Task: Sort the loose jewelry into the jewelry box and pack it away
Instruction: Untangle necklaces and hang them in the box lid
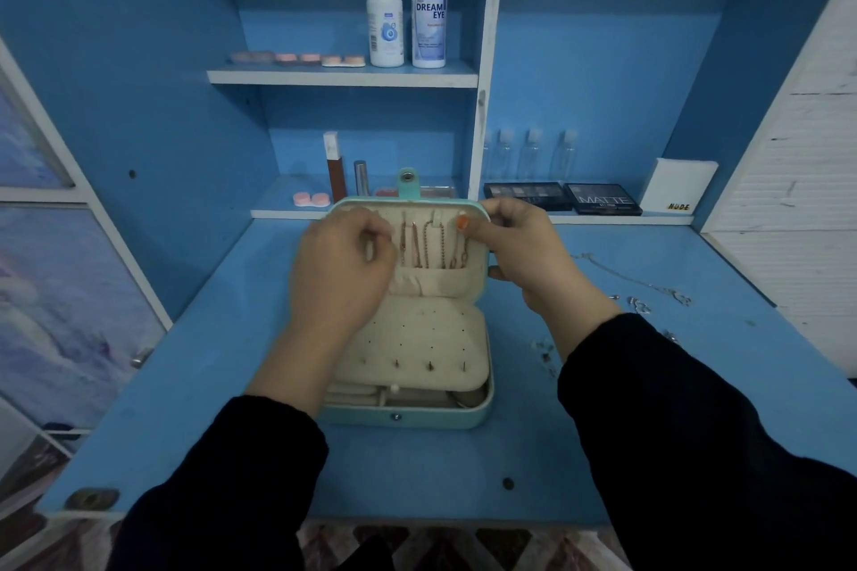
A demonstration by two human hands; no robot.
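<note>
Jewelry box (417, 338) is being held open at the centre of the desk (417, 468). Its upright lid (445, 285) is being gripped at 3 o'clock by the right hand (524, 255). The left hand (343, 274) is being curled at the lid's 9 o'clock; its grasp cannot be told. Loose jewelry (640, 304) is lying at the box's 3 o'clock.

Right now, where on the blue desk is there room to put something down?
The biggest bare patch of the desk is left of the jewelry box, out to the left edge. The strip between the box and the near edge is bare too, but both arms cross it. Right of the box is crowded: a loose chain and small jewelry pieces lie there.
</note>
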